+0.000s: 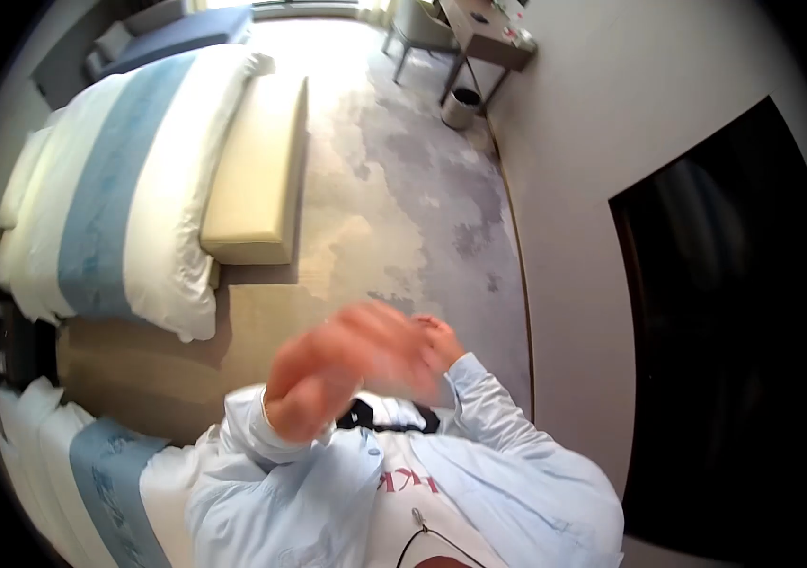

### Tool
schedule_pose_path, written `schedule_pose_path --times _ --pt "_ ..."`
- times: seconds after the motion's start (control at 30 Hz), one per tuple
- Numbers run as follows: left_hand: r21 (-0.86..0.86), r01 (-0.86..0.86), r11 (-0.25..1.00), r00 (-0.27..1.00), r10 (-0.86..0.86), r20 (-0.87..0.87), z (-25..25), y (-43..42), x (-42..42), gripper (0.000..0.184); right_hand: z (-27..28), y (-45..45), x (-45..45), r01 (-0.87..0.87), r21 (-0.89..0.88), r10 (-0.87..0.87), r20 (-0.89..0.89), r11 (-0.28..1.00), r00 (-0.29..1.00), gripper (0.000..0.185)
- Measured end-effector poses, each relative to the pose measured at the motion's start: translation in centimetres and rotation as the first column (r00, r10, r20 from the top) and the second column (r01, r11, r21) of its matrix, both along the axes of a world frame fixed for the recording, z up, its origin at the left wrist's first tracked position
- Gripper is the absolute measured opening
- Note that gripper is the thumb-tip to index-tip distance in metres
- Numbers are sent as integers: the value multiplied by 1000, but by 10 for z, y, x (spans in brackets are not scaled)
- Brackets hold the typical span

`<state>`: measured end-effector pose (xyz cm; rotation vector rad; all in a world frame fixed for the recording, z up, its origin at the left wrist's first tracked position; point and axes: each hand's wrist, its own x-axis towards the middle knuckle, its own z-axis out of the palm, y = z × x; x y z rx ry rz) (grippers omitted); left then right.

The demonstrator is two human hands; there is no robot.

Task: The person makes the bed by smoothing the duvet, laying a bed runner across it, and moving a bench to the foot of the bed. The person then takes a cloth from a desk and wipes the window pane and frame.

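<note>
My left hand [351, 355] is raised in front of my chest and reaches across to the right, its fingers smeared by motion. Just beyond it, my right hand [439, 341] is partly covered by the left, with its fingers mostly hidden. The two hands overlap in view; whether they touch I cannot tell. No object shows in either one. Both arms wear light blue sleeves of an open shirt [507, 473] over a white top with red letters. A dark cord with a small metal clip [417, 517] hangs at my neck.
A made bed [162, 189] with a blue runner and a cream bench [257, 180] stand at left. Another bed [105, 473] is at lower left. Along the right wall are a large black screen [725, 331], a desk [488, 38], a chair [419, 28] and a bin [461, 110].
</note>
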<state>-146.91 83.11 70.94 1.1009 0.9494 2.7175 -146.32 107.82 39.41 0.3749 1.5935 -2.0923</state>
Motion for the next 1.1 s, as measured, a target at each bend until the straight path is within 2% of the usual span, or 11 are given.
schedule_pose_path --times 0.03,0.13,0.27,0.53,0.6,0.73,0.8,0.97,1.0,1.07,1.1 --pt "129 147 981 987 -137 -82 18 15 -31 18 0 14 -17 322 -157 -290 196 934 937 26" --pt "278 412 868 908 -367 -200 48 38 -115 16 9 42 -74 521 -85 -499 196 849 844 29" --pt "304 542 783 839 -480 -257 68 63 -229 15 29 63 -158 571 -101 -544 204 815 814 28" --pt "349 597 722 801 -514 -306 63 117 -469 20 -24 151 -401 694 -144 -644 278 705 713 29" --pt "342 583 737 810 -496 -312 58 140 -534 21 -34 175 -484 715 -215 -660 278 665 698 29" --pt "607 106 787 894 193 -405 67 162 -640 21 -24 201 -639 717 -272 -640 324 642 697 28" --pt "326 438 838 859 -283 -426 76 148 -698 22 -6 203 -719 709 -217 -646 299 671 702 28" --pt "230 570 789 742 -373 -557 56 161 -843 24 9 192 -900 536 -326 -508 173 779 844 26" --pt "178 744 644 608 -542 -580 36 164 -877 23 15 188 -935 500 -280 -469 175 819 866 26" --pt "167 830 532 526 -647 -552 39 189 -947 21 9 182 -989 479 -258 -441 191 839 877 25" --pt "97 778 620 559 -615 -556 35 195 -986 17 5 181 -1013 498 -243 -467 175 832 867 25"
